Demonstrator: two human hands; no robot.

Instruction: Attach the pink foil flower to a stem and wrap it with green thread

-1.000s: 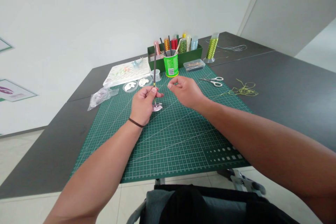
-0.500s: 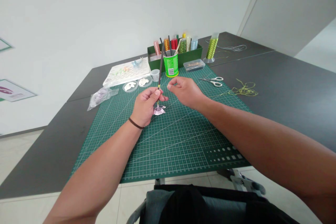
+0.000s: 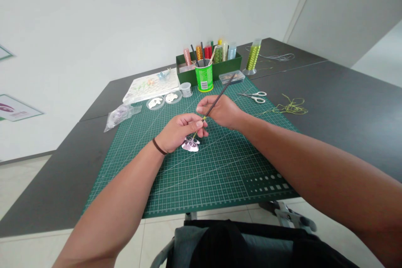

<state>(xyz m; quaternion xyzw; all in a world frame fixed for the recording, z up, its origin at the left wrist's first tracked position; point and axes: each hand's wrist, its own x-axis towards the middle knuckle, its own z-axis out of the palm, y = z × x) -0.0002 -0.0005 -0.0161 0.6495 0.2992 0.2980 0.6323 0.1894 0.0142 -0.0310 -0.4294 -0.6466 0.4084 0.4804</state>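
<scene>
My left hand (image 3: pixel 179 130) pinches the lower end of a thin dark stick (image 3: pixel 221 94), where a bit of green wire shows. A small pale pink petal flower (image 3: pixel 190 145) hangs at that end, just above the green cutting mat (image 3: pixel 201 167). The stick slants up and to the right. My right hand (image 3: pixel 221 111) is closed around the stick a little higher, its fingers curled over it. Both hands are above the middle of the mat.
A green cup (image 3: pixel 204 77) with sticks, a green organiser box (image 3: pixel 233 64) with glitter tubes, a clear case (image 3: pixel 232 77), a green wire spool (image 3: pixel 253 56), scissors (image 3: pixel 255 96), loose green wire (image 3: pixel 290 107), small dishes (image 3: pixel 155 103), a white sheet (image 3: pixel 151 85) and a plastic bag (image 3: pixel 120 114) lie around.
The stick has tilted from nearly upright to slanting right. My left hand dropped lower and nearer with the flower, and my right hand closed onto the stick.
</scene>
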